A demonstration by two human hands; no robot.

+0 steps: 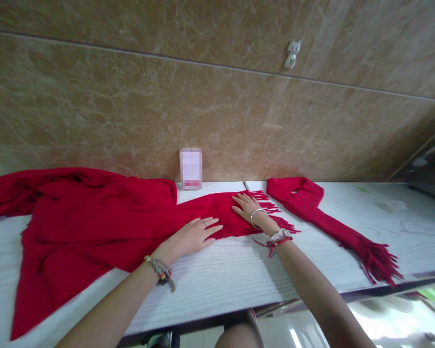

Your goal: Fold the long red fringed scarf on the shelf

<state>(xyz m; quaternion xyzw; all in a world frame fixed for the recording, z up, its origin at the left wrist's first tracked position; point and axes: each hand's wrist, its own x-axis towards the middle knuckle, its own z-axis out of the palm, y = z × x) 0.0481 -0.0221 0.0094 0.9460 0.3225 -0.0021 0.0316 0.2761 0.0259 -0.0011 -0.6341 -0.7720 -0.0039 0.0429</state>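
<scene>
A large red scarf point(94, 217) lies spread over the left and middle of the white table. Its left part is loose and wrinkled, while the narrower right part lies fairly flat and ends in fringe point(271, 205). My left hand point(188, 237) rests on the front edge of that narrower part, fingers stretched out. Flat on the scarf close to the fringe is my right hand point(248, 208), fingers spread. To its right lies a second red scarf point(311, 203), folded into a loop, with a fringed tail pointing toward the front edge.
A phone point(191, 169) with a blurred screen leans upright against the brown marbled wall point(130, 106). A white cat-shaped hook point(292, 54) is fixed higher on the wall. The white table point(210, 275) has its front edge near my body. A dark object point(427, 169) stands at the far right.
</scene>
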